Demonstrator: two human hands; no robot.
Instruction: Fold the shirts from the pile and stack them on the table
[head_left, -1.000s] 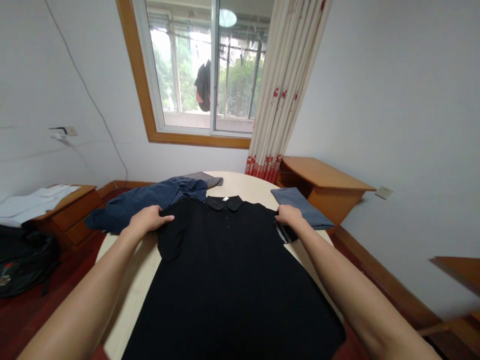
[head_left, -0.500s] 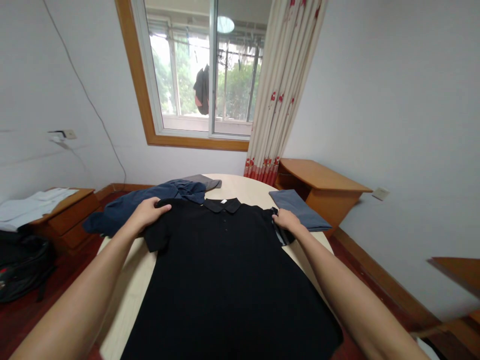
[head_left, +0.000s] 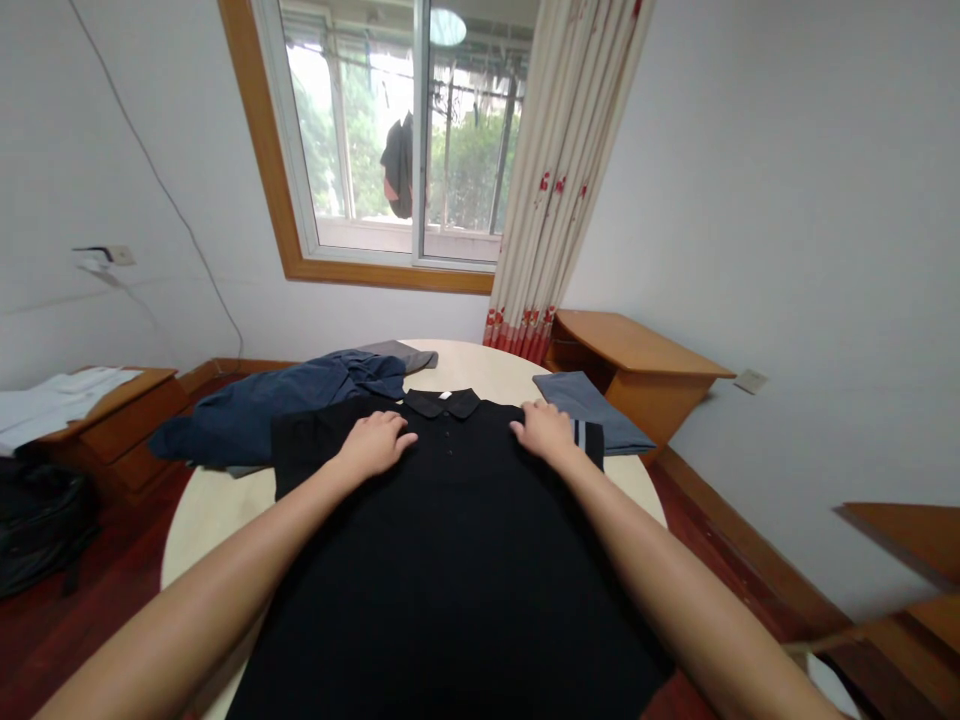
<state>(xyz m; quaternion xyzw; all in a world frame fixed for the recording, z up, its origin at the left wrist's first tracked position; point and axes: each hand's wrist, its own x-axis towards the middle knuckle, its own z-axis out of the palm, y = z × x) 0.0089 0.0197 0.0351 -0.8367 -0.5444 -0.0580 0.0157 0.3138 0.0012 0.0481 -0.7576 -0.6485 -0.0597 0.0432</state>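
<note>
A black polo shirt [head_left: 457, 560] lies spread over the round pale table [head_left: 480, 362], its collar at the far side and its lower part reaching the near edge. My left hand [head_left: 376, 442] rests on the shirt's left shoulder area, fingers apart and lying on the cloth. Flat on the right shoulder, beside the striped sleeve, is my right hand [head_left: 544, 430], its fingers also spread a little. Neither hand grips the cloth.
Dark blue clothing [head_left: 255, 405] is heaped at the table's left, with a grey cloth [head_left: 405, 353] behind it. A folded grey-blue garment [head_left: 592, 410] lies at the right. Beyond stands a wooden desk [head_left: 637, 345]; a black bag [head_left: 45, 520] sits far left.
Both hands have let go of the sleeves and moved inward onto the shoulders. The sleeves now lie flatter and further out, the right one showing its stripes. The view has shifted slightly.
</note>
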